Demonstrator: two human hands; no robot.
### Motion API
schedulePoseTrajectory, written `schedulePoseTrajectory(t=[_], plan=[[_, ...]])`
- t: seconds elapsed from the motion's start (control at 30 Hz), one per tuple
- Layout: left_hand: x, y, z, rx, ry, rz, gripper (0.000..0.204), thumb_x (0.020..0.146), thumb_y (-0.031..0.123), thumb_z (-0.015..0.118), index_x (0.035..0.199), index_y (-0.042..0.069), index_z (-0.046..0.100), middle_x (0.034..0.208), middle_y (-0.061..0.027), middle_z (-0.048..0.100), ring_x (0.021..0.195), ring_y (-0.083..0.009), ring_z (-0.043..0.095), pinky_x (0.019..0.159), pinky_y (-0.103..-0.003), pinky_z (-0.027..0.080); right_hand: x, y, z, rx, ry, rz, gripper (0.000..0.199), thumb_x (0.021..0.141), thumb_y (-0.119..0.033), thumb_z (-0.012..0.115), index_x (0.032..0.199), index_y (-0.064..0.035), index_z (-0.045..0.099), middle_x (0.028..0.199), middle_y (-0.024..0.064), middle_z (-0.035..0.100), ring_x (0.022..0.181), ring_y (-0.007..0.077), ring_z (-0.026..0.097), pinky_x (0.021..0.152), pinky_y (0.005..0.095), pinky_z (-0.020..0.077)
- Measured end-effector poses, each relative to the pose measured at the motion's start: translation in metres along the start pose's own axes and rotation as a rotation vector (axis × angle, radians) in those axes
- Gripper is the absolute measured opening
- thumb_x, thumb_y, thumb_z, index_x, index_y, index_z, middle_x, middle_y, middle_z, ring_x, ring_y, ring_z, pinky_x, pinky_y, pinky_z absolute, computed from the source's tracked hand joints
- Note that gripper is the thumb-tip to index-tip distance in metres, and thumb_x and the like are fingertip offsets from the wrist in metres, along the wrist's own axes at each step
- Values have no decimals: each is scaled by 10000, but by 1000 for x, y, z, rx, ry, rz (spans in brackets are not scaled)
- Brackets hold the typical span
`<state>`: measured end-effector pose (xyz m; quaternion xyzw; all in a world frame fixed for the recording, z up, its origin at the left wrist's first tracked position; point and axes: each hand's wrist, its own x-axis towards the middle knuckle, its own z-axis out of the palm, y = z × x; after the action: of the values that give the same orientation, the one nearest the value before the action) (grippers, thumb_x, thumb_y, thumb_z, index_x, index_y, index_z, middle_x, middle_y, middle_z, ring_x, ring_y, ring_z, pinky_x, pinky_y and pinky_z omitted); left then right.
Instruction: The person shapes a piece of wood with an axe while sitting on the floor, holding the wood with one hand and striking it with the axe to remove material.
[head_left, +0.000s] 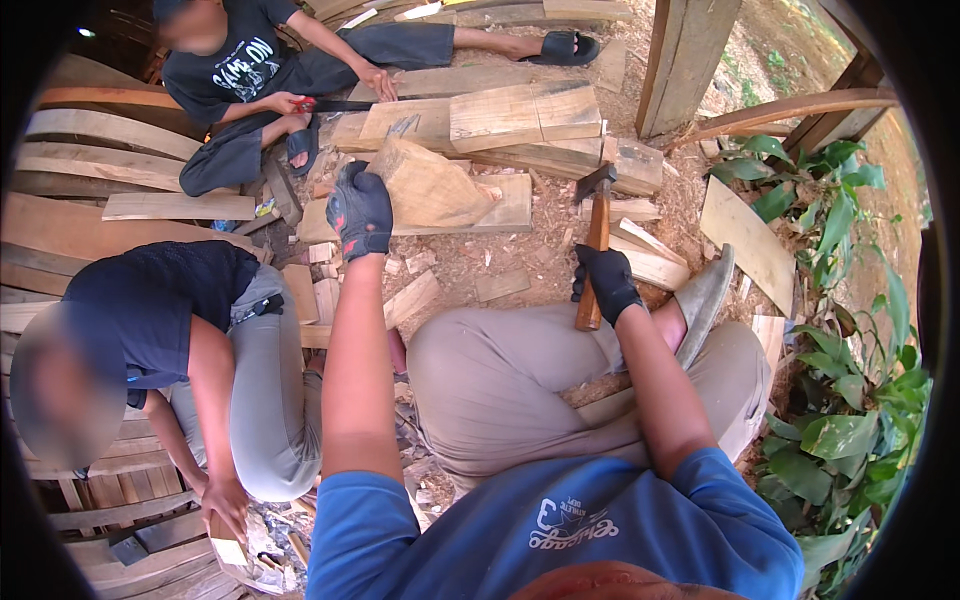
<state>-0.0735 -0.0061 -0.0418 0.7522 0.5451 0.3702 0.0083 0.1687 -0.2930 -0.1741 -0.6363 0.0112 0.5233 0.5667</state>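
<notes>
My left hand (pixel 361 212), in a dark glove with red marks, is closed on the left edge of a thick, pale wooden block (pixel 432 186). The block has an angular cut shape and sits tilted above a flat wooden plank (pixel 512 205). To the right, my right hand (pixel 608 279), in a black glove, is wrapped round the wooden handle of a hatchet (pixel 598 222). Its dark metal head points away from me, apart from the block. How the blade is set on the handle is hard to make out.
Stacked timber blocks (pixel 495 118) lie beyond my hands. One person (pixel 240 85) sits far left holding a red-handled tool; another (pixel 160 320) crouches near left over a wood piece. Curved planks (pixel 110 160) line the left. A wooden post (pixel 688 65) and leafy plants (pixel 835 440) stand right.
</notes>
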Motion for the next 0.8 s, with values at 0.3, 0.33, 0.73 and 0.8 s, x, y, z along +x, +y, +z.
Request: schedulePoseTrajectory(t=[0.3,0.33,0.73,0.8], plan=[[-3,36,-38,101,-80,-167,870,1084,702,303,1017,0,811,997,-307,755,1004,-524,716,897,-606,536,-8,-1,-17,-89,-18,-27,299,1000,-260,739,1026,17,631,724,95,622,539,242,638,478,424,547],[-4,38,-37,102,-53,-143,872,1084,699,303,1012,-4,813,987,-309,754,995,-526,717,894,-606,537,-11,0,-19,-119,-25,-18,312,997,-253,737,1047,38,636,737,101,634,545,239,652,477,414,552],[13,43,-26,123,69,-177,907,1101,660,213,1056,-23,810,1057,-310,761,1026,-522,725,923,-605,545,-26,22,-22,-134,-46,-47,298,988,-244,759,980,13,608,688,108,609,464,244,611,429,413,498],[12,50,-15,256,-17,-324,910,1098,657,208,1070,-28,807,1072,-299,767,1028,-513,732,930,-587,555,-28,20,-23,-151,-55,-54,308,987,-252,760,975,19,613,686,108,615,465,232,616,432,399,501]])
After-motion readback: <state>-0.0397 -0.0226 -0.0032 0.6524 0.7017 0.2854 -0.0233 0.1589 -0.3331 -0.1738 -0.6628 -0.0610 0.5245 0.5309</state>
